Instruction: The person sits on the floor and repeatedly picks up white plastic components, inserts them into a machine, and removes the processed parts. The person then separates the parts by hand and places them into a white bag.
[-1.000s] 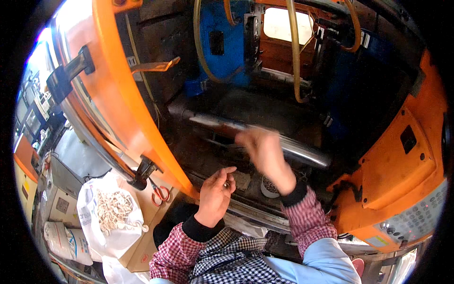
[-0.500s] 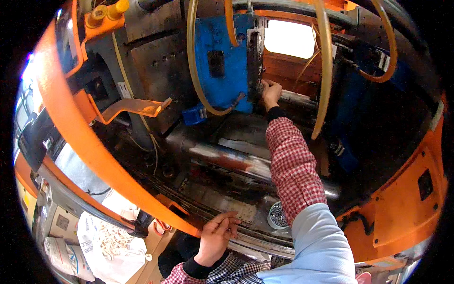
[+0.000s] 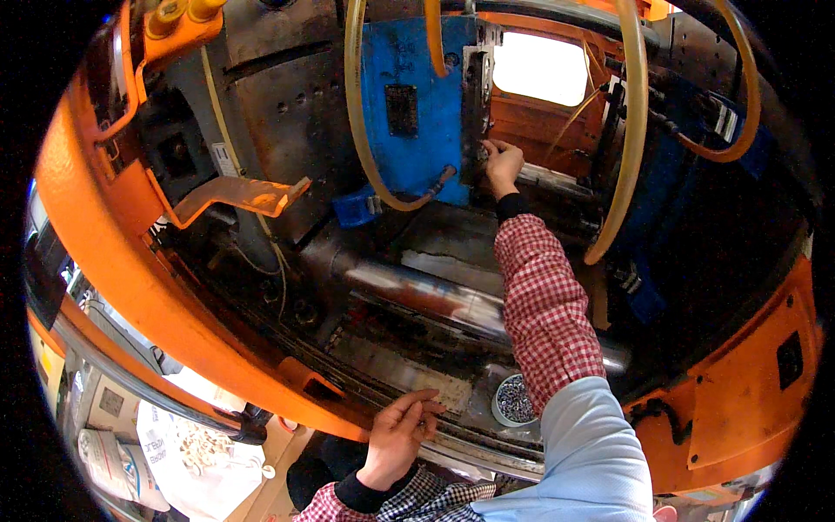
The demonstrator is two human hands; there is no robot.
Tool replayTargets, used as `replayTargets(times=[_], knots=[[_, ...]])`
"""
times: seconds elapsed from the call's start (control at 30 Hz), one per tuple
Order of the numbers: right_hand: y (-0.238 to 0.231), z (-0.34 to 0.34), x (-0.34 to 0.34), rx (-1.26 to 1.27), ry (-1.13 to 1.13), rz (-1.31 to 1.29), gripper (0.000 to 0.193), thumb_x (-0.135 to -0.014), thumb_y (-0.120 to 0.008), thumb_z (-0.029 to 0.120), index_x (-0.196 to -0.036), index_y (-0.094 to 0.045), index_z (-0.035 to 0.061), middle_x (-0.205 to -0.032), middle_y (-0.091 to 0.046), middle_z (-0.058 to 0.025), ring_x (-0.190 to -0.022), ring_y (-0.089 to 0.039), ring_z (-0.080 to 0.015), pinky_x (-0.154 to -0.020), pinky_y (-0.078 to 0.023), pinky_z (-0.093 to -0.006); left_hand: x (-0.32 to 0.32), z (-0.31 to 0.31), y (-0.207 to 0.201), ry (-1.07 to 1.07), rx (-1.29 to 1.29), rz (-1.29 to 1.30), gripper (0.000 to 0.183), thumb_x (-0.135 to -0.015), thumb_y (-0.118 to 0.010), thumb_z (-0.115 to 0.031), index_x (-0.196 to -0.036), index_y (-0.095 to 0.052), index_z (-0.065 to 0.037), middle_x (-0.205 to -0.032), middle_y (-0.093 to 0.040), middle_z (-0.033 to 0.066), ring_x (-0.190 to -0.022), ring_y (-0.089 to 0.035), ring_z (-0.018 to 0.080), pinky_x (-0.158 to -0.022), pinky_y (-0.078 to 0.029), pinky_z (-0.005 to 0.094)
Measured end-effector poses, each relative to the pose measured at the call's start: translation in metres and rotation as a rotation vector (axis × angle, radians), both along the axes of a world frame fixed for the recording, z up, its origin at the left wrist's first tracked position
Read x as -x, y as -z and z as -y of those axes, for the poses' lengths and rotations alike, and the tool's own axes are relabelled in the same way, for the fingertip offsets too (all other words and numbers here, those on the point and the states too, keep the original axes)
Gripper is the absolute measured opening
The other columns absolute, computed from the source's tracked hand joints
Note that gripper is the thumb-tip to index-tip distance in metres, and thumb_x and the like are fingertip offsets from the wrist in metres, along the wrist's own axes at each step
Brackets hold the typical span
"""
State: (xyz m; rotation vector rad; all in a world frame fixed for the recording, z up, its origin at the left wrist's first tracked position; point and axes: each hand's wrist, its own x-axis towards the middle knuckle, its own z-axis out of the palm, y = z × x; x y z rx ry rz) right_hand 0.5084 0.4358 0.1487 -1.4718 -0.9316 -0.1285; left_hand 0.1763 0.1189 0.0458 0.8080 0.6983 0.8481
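Note:
My right hand (image 3: 504,167) is stretched deep into the machine. Its fingertips are pinched against the dark metal edge (image 3: 475,113) of a blue mould block (image 3: 426,143); whatever they hold is hidden or too small to name. Low in the view, my left hand (image 3: 396,442) is held with its fingers curled and pressed together, perhaps around something small that I cannot make out. To the right of it, a round tub (image 3: 499,412) full of small shiny metal pieces stands on the machine's lower ledge, beside my right sleeve.
Tan hoses (image 3: 635,130) loop down around my right arm. A thick steel bar (image 3: 417,291) crosses beneath it. An orange guard frame (image 3: 174,304) curves along the left, with an orange bracket (image 3: 235,196) jutting inward. A white bag (image 3: 204,461) of small pale pieces lies outside, lower left.
The whole view has shifted slightly. My right hand stays at the mould block's edge, its fingers turned a little. My left hand keeps nearly the same pose.

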Motion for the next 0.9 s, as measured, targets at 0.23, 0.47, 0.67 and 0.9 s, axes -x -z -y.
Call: replayTargets(times=[0.23, 0.47, 0.67, 0.9], knots=[[0.000, -0.009, 0.015, 0.069, -0.019, -0.048, 0.017, -0.080, -0.065, 0.012, -0.089, -0.070, -0.0015, -0.083, -0.068, -0.0180, -0.075, -0.065, -0.0293, -0.071, -0.050, -0.0387, 0.006, 0.002, 0.005, -0.050, 0.008, -0.008, 0.025, -0.097, -0.041, -0.015, -0.110, -0.052, 0.003, -0.092, -0.060, 0.0090, -0.066, -0.049, 0.0108, -0.059, -0.041, 0.0233], [0.020, -0.028, -0.003, 0.311, 0.051, 0.254, 0.032, -0.077, -0.054, 0.003, -0.108, -0.064, 0.0009, -0.109, -0.061, -0.0211, -0.098, -0.058, -0.0357, -0.082, -0.047, -0.0404, 0.002, 0.005, -0.010, -0.115, 0.052, -0.153, 0.027, -0.097, -0.045, -0.025, -0.096, -0.056, 0.000, -0.068, -0.051, 0.0002, -0.052, -0.041, 0.0058, -0.045, -0.029, 0.0180], [-0.001, 0.032, 0.016, 0.107, 0.209, 0.537, 0.028, -0.076, -0.057, 0.003, -0.104, -0.065, 0.0024, -0.107, -0.060, -0.0217, -0.094, -0.058, -0.0333, -0.080, -0.048, -0.0387, -0.007, -0.009, -0.012, -0.081, -0.035, -0.010, 0.029, -0.097, -0.045, -0.025, -0.098, -0.057, 0.002, -0.071, -0.048, -0.0005, -0.058, -0.043, 0.0070, -0.051, -0.033, 0.0182], [-0.017, 0.227, 0.147, 0.473, -1.280, 0.678, 0.019, -0.074, -0.071, 0.016, -0.084, -0.069, 0.0005, -0.074, -0.065, -0.0129, -0.067, -0.062, -0.0219, -0.062, -0.047, -0.0328, -0.015, -0.021, -0.024, -0.187, 0.013, 0.218, 0.025, -0.096, -0.046, -0.026, -0.090, -0.055, -0.004, -0.068, -0.048, 0.0018, -0.056, -0.042, 0.0088, -0.051, -0.034, 0.0209]])
